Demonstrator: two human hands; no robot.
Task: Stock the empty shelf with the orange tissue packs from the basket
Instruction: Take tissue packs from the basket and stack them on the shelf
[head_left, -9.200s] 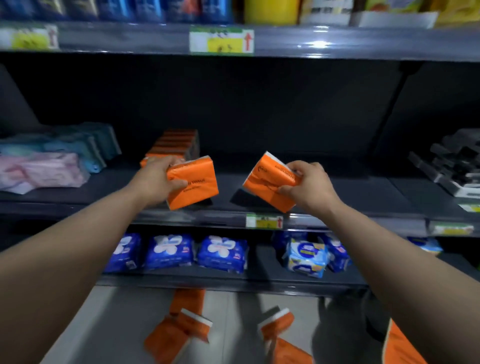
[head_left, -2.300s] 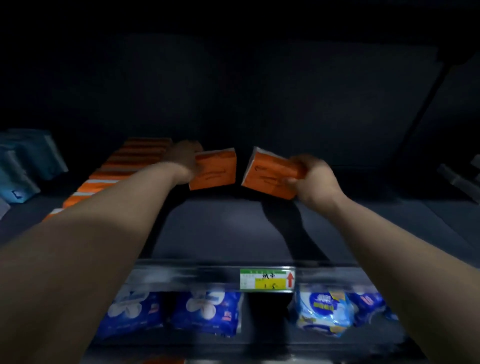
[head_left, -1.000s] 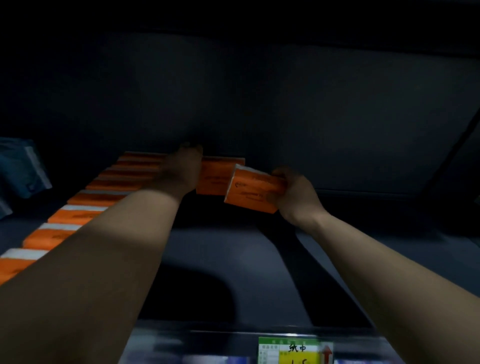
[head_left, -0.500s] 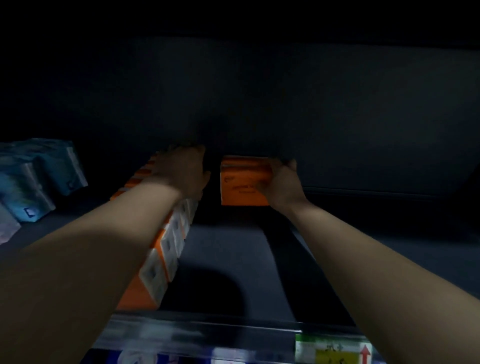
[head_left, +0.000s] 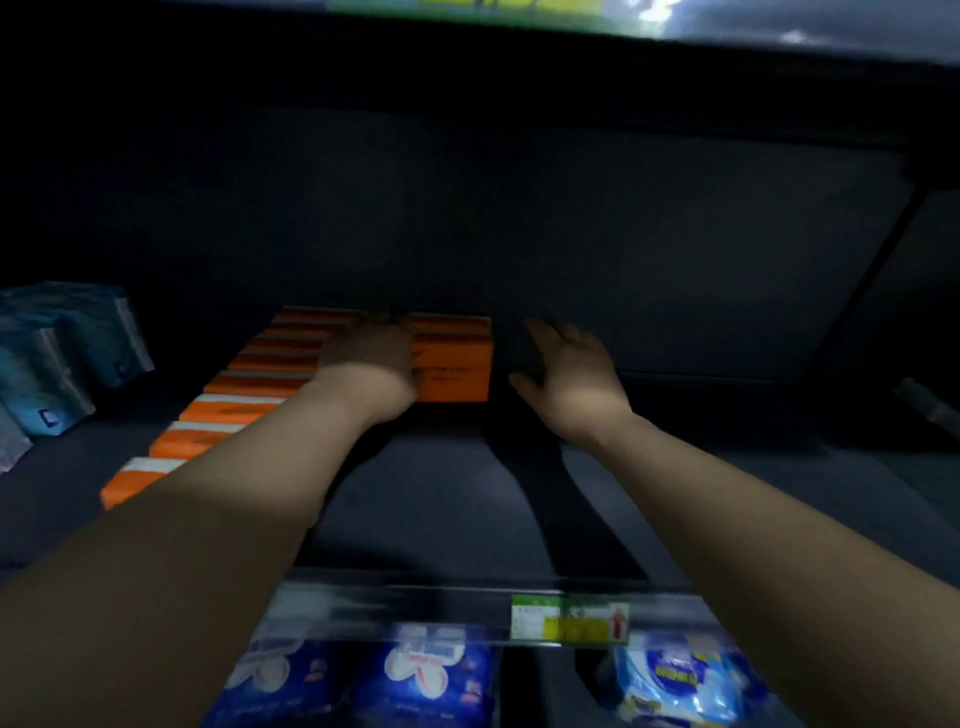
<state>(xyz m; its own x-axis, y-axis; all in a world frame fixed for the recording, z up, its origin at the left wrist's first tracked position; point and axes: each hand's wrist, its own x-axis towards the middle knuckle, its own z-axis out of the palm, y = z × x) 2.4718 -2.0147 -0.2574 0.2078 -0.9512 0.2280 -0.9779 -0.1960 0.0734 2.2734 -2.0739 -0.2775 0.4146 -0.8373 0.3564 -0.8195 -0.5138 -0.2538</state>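
A row of orange tissue packs (head_left: 244, 395) runs from the front left toward the back of the dark shelf (head_left: 441, 499). To its right, at the back, stand two more orange packs (head_left: 454, 358), upright one behind the other. My left hand (head_left: 371, 358) rests against the left side of these packs, between them and the row. My right hand (head_left: 566, 374) hovers just right of them with fingers spread, holding nothing. The basket is out of view.
Blue tissue packs (head_left: 57, 358) stand at the shelf's far left. A price tag (head_left: 569, 619) sits on the shelf's front rail. Blue and white packs (head_left: 426, 680) lie on the shelf below. The shelf above (head_left: 519, 15) hangs close overhead.
My right hand has let go of its orange pack, which now stands at the back beside the row, and has drawn off to the right. My left hand stays at the packs.
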